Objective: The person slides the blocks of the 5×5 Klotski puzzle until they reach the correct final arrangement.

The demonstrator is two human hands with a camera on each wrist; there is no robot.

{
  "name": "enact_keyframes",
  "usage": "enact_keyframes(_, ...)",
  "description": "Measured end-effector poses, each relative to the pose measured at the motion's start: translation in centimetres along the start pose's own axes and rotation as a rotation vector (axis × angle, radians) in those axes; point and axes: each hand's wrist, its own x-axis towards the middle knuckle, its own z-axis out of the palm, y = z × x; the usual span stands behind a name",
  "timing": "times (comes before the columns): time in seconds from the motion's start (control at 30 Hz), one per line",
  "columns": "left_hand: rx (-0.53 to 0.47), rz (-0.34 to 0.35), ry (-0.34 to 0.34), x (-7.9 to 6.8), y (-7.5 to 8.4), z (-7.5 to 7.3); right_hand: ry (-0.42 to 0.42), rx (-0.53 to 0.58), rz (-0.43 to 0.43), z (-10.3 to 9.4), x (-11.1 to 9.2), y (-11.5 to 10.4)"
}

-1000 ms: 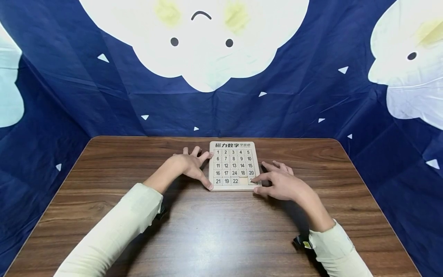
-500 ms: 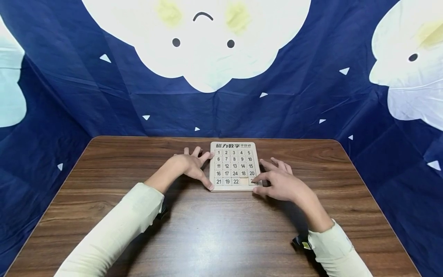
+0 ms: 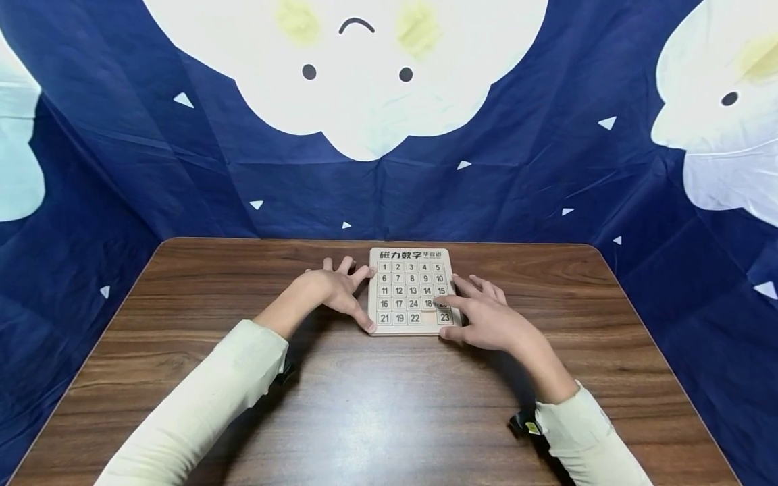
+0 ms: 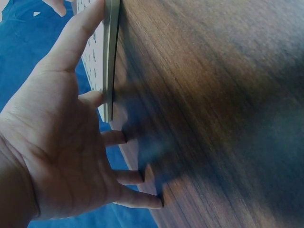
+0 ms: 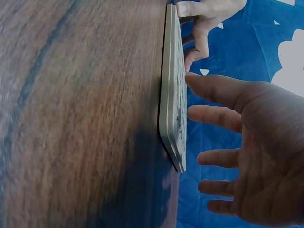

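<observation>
A pale sliding number puzzle (image 3: 401,330) lies on the table with numbered tiles in rows. Its gap (image 3: 429,316) is in the bottom row, between the 22 and 23 tiles. My left hand (image 3: 331,291) is spread along the puzzle's left side, thumb at the lower corner and a fingertip at the upper edge. In the left wrist view, that hand's thumb and one finger touch the frame (image 4: 110,61). My right hand (image 3: 491,320) reaches over from the right, its index fingertip at the 20 tile, partly covering it. Whether it presses cannot be told.
The brown wooden table (image 3: 377,412) extends around the puzzle. Behind it hangs a dark blue cloth (image 3: 292,182) with white clouds and small triangles. A small black device (image 3: 521,424) sits at the right wrist.
My right index finger has moved from the 23 tile up and slightly left to the 20 tile, uncovering the 23. The left hand holds its place, and the gap is where it was.
</observation>
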Motion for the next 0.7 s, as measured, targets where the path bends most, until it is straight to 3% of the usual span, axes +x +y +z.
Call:
enact_keyframes(0.47, 0.000, -0.006, -0.004, 0.1, -0.2, 0.0, -0.015, 0.004, -0.009, 0.4, 0.6, -0.3)
enact_keyframes(0.7, 0.000, -0.003, -0.010, 0.2, -0.1, 0.0, -0.032, 0.005, -0.081, 0.7, 0.4, -1.2)
